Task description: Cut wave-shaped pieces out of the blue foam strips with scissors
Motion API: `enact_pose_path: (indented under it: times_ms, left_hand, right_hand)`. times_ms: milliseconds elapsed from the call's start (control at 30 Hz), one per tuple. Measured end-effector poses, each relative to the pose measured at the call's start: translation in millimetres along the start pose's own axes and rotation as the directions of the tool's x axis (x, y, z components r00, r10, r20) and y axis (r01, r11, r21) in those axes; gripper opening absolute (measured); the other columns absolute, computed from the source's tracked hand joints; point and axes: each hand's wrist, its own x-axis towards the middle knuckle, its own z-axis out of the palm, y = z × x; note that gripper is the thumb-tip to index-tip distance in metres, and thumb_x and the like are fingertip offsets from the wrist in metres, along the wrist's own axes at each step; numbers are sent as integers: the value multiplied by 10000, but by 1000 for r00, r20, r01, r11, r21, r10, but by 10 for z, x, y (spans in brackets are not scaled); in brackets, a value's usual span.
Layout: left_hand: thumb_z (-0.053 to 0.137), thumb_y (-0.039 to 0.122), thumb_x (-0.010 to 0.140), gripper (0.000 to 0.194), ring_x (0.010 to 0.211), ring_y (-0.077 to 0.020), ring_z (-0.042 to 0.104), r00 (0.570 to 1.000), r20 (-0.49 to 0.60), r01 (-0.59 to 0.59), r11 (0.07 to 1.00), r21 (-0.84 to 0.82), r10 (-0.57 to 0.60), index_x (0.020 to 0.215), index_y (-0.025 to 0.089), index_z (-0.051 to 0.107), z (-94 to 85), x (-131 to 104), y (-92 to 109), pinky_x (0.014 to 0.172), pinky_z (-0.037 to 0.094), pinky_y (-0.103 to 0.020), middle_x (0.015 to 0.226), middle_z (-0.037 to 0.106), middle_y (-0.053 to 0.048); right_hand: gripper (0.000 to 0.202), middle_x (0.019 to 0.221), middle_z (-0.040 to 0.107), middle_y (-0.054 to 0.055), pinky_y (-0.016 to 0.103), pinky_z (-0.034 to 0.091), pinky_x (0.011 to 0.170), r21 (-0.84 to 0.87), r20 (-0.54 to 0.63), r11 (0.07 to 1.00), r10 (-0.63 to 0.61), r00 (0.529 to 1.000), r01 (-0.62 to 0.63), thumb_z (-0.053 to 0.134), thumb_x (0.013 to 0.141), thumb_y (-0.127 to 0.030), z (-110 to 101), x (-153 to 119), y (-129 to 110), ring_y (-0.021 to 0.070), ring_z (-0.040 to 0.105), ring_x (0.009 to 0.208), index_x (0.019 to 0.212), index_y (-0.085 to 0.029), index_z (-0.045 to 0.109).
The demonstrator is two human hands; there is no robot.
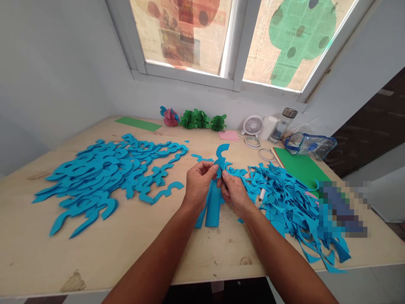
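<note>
My left hand pinches a curved blue paper piece between thumb and fingers, holding it up over the middle of the table. Close against its lower right side is my right hand, fingers closed. A small dark part shows at those fingers, but what it belongs to is hidden. Beneath both hands lie straight blue paper strips. Wavy cut blue paper shapes form a wide, overlapping pile to the left. On the right is a heap of blue paper scraps, with a white pen-like object among them.
Along the wall stand green paper honeycomb figures, a pink one, a small white fan and a glass bottle. Tape rolls, a clear pouch and green sheets lie at the right.
</note>
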Motion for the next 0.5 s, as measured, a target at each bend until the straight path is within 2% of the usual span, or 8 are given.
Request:
enact_pose_path:
  times_ms: [500]
  left_hand:
    - [807,281,588,237,514,-107,514,990,95,116,989,-96,-107,660,159,618,-43,52,-54,532,437,-258,571,551,36]
  right_hand:
    - [531,365,263,-111,240,95,362,-20,-55,999,35,998,-36,585,739,-699,-1,18,8,54,168,337,615,-187,520]
